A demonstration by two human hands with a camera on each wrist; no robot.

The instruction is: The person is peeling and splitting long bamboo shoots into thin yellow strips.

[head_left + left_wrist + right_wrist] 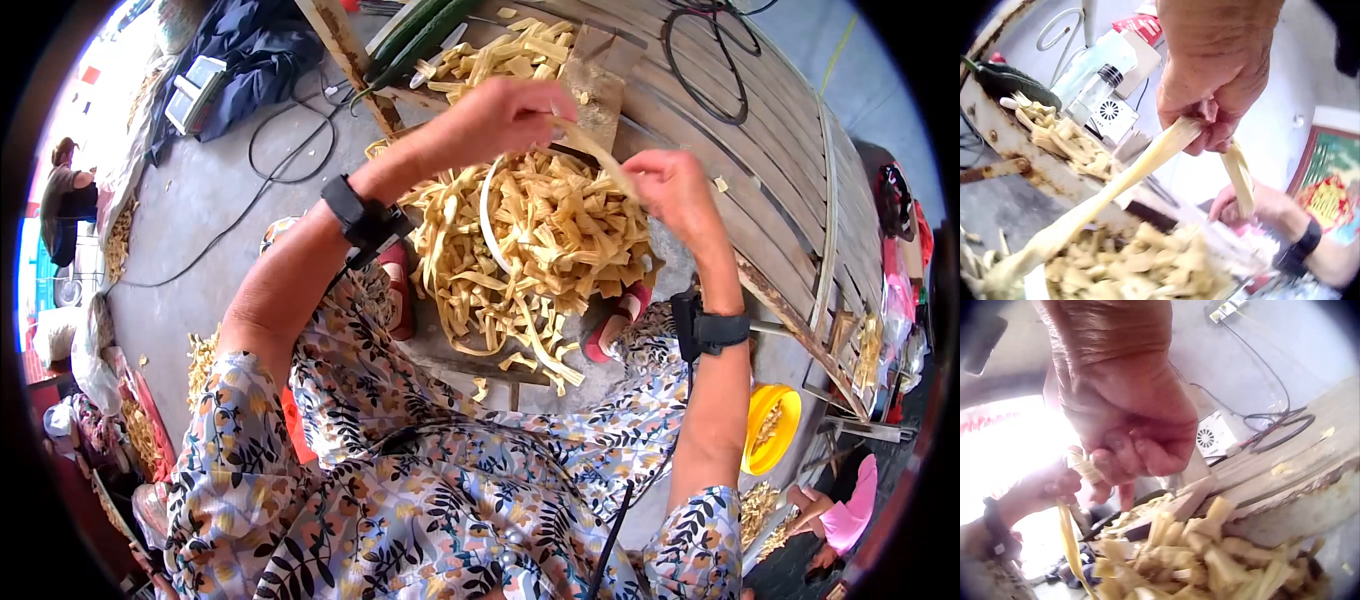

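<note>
My left hand (520, 112) (1213, 87) pinches a pale yellow, flat strip (600, 155) (1129, 178). One length hangs down to the lower left in the left wrist view; another runs across to my right hand (680, 195) (1129, 434). Thumb and curled fingers of that right hand grip the strip's other part, level with the left hand and above a large heap of knotted yellow pieces (580, 235) (1210, 556). A long tail of strips drapes off the heap's left side, and a thin white band (487, 215) curves across it.
A slatted wooden surface (770, 180) holds a coiled black cable (705, 60), dark green gourds (420, 40) and more yellow pieces (520, 52). A yellow bucket (775, 462) stands at lower right. Another person (845, 505) sits near it. Dark cloth (255, 60) lies at upper left.
</note>
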